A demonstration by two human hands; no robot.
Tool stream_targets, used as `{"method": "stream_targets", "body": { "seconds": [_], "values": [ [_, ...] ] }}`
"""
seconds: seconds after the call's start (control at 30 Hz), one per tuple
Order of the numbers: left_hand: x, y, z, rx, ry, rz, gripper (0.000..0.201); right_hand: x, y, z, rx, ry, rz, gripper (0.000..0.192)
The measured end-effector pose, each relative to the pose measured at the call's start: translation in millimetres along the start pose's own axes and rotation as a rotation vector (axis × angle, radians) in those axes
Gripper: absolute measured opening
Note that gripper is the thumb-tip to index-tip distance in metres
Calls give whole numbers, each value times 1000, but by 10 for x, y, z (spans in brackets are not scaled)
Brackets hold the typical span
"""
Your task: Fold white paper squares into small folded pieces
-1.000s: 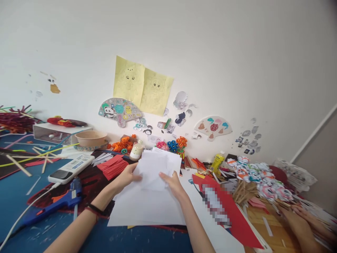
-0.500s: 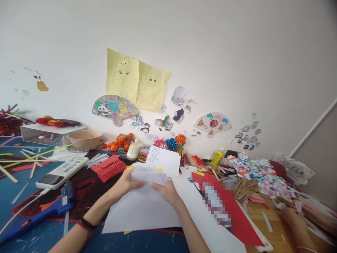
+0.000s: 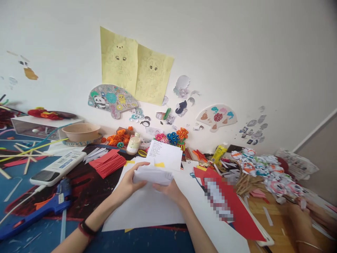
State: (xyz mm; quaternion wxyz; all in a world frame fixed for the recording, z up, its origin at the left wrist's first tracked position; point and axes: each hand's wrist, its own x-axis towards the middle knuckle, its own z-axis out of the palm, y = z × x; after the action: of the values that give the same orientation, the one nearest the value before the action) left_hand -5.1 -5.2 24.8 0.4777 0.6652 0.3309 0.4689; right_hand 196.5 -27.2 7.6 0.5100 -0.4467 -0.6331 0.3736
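A stack of folded white papers [image 3: 154, 175] is upright between my two hands, above a large white sheet [image 3: 147, 211]. My left hand [image 3: 131, 182] grips its left end, thumb on the near face and fingers over the top. At the right end my right hand [image 3: 172, 192] holds it, thumb across the lower front; its other fingers are mostly hidden behind the paper. Just beyond stands a white card with handwritten lines [image 3: 167, 158]. A pile of red paper pieces [image 3: 109, 163] lies left of my left hand.
To the left are a blue glue gun [image 3: 59, 200], a white power strip [image 3: 59, 168] and a beige bowl [image 3: 81, 133]. A cream bottle [image 3: 133, 144] stands near the wall. Red card [image 3: 237, 214] lies right, beside another person's hands [image 3: 302, 214] and several paper balls [image 3: 273, 172].
The view has shifted slightly. The paper stack has tipped in my hands so more of its front face shows, and my left fingers have moved over its top edge.
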Motion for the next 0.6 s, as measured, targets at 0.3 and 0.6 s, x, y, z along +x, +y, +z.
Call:
{"method": "stream_targets", "body": {
  "seconds": [0.3,0.6],
  "values": [
    [-1,-195,36,-10,-71,-87,55,20,-19,-34,-12,-117,-10,61],
    [9,-279,21,481,-51,165,55,-11,-83,66,27,-55,23,33]
  ]
}}
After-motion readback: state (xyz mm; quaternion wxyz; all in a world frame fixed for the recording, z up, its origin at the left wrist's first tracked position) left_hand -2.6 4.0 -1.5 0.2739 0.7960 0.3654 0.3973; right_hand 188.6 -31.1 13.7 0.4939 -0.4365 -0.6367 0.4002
